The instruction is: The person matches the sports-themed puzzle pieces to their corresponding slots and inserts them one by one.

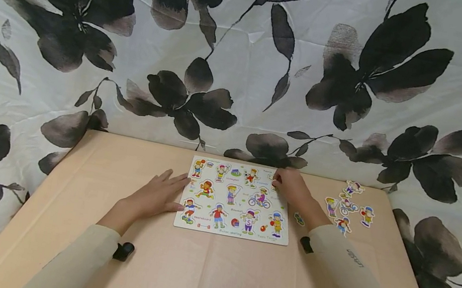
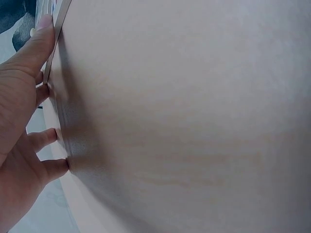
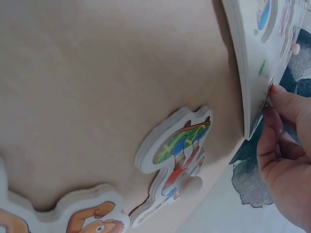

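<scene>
A white wooden puzzle board (image 1: 207, 229) with cartoon sports figures lies on the tan tabletop. My left hand (image 1: 158, 194) rests at its left edge, fingers spread. In the left wrist view, the left thumb (image 2: 39, 46) touches the board's edge while the other fingertips reach down beside it. At the board's upper right corner, my right hand (image 1: 294, 188) pinches a small puzzle piece, mostly hidden by the fingers. The right wrist view has the right thumb (image 3: 289, 101) and curled forefinger meeting close against the board's face.
Several loose figure pieces (image 1: 367, 216) lie right of the board. One piece with a green base (image 3: 182, 143) lies nearer to it, partly under the right forearm in the head view. Behind the table hangs a white cloth (image 1: 248, 65) with dark flowers.
</scene>
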`<state>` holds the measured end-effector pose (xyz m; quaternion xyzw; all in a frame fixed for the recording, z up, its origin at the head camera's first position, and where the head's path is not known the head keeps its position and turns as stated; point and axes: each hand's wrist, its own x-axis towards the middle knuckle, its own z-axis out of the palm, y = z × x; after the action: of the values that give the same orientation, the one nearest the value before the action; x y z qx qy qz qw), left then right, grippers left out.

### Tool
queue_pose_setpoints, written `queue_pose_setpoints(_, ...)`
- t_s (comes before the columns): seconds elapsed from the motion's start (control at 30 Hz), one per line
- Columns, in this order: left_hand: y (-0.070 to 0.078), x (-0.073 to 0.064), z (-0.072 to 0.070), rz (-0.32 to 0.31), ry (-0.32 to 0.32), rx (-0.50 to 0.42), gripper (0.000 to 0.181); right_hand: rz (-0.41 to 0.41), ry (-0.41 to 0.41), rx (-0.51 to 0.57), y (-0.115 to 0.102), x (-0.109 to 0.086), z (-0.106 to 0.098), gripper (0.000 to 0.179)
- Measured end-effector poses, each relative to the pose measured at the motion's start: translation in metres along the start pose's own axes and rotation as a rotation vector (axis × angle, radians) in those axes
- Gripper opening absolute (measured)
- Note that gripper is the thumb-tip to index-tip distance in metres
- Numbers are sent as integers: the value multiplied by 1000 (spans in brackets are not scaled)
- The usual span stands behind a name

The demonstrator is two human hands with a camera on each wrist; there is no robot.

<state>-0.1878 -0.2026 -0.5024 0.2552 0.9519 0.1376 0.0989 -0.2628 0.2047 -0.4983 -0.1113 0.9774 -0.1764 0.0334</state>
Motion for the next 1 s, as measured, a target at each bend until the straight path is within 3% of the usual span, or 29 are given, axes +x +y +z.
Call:
queue_pose_setpoints(0.57, -2, -3, 0, 3, -15, 7, 84, 26, 8, -7, -6, -9, 2, 19)
queue_pose_setpoints(0.77, 0, -4, -1, 4, -10, 7, 84, 47, 22, 47, -7, -18, -6, 23)
queue_pose_setpoints(1.0, 0, -3, -2, 3, -8, -3, 84, 17, 80, 74, 2, -33, -25, 19)
